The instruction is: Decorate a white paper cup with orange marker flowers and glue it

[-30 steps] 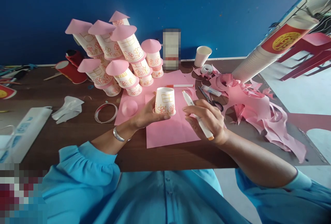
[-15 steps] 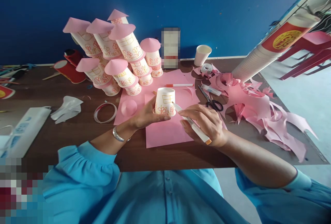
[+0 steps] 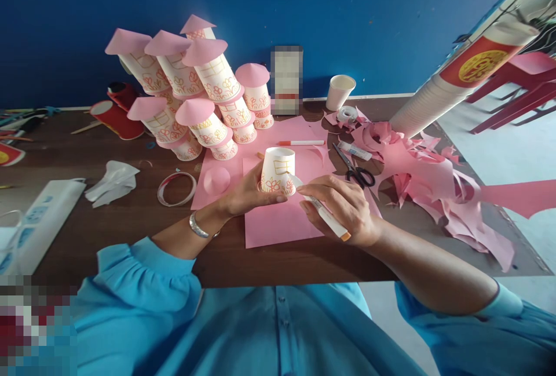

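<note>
My left hand (image 3: 248,192) is wrapped round a white paper cup (image 3: 278,163), held upside down above the pink paper (image 3: 278,228). A yellow-orange window and a band of red-orange flowers are drawn on the cup's side. In my right hand (image 3: 343,208) is a white marker (image 3: 329,218) with an orange end, gripped between thumb and fingers. Its tip is at the cup's side, by the lower right of the window. A small pink paper cone (image 3: 216,181) lies left of my left hand.
Stacked decorated cups with pink cone roofs (image 3: 208,69) stand at back left. Scissors (image 3: 356,170), an orange-capped marker (image 3: 302,143) and a glue stick (image 3: 355,150) lie beyond my right hand. Pink scraps (image 3: 456,208) and a tall cup stack (image 3: 430,95) are at right; a tape roll (image 3: 176,189) is left.
The marker tip has shifted slightly left and down along the window drawing. At far right, a pink paper strip now stretches out to the picture's edge. My left hand's hold looks the same.
</note>
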`<action>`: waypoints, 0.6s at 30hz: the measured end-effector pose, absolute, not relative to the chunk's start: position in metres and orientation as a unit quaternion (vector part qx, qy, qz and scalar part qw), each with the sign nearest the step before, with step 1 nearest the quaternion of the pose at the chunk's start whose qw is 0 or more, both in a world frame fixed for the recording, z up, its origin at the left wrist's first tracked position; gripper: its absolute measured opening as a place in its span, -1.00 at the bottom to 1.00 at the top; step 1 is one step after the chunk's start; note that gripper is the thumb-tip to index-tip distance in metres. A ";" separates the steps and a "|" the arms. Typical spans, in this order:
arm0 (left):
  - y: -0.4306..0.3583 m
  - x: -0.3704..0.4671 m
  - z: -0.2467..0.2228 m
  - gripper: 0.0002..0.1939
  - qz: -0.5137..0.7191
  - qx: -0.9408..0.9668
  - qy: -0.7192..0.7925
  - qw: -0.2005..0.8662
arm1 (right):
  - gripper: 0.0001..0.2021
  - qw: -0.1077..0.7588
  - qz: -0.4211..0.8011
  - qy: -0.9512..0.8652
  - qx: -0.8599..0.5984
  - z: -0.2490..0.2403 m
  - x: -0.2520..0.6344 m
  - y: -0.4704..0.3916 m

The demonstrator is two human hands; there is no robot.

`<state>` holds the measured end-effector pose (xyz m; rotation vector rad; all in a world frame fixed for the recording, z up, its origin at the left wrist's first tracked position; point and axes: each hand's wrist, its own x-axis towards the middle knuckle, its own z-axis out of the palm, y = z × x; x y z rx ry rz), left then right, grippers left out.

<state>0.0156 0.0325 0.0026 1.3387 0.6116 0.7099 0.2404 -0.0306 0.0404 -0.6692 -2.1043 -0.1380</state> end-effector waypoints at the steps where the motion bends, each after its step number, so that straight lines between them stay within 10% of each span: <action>1: 0.032 0.016 0.003 -0.30 0.318 0.598 0.272 0.684 | -0.72 0.446 -0.057 -0.851 -0.271 0.041 0.240 -0.031; 18: 0.034 0.012 -0.005 -0.12 0.360 0.586 0.254 0.680 | -0.67 0.471 -0.037 -0.823 -0.316 0.034 0.249 -0.025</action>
